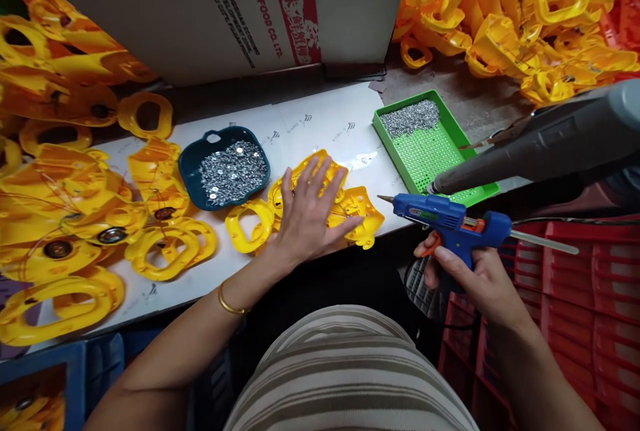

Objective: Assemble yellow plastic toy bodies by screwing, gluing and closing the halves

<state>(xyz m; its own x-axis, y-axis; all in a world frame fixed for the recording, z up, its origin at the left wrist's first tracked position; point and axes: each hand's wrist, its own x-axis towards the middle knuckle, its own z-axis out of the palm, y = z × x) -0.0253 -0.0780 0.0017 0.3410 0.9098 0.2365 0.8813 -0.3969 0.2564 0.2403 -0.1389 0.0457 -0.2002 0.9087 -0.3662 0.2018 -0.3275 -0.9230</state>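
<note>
My left hand (307,218) lies spread over a yellow plastic housing (363,211) on the white-covered bench, hiding its middle. A yellow ring-shaped part (250,226) sits just left of that hand. In my right hand (467,278) is a blue hot glue gun (450,218), its nozzle pointing left toward the housing and a clear glue stick (545,242) sticking out of its back. My fingers are wrapped around its handle, beside the orange trigger. The nozzle is apart from the housing.
A dark teal tray (187,163) and a green basket (425,164) hold small screws. A grey power tool (540,138) reaches in over the basket. Yellow parts (65,218) pile up at left and back right. A large carton (225,11) stands behind; red crates (570,298) are at right.
</note>
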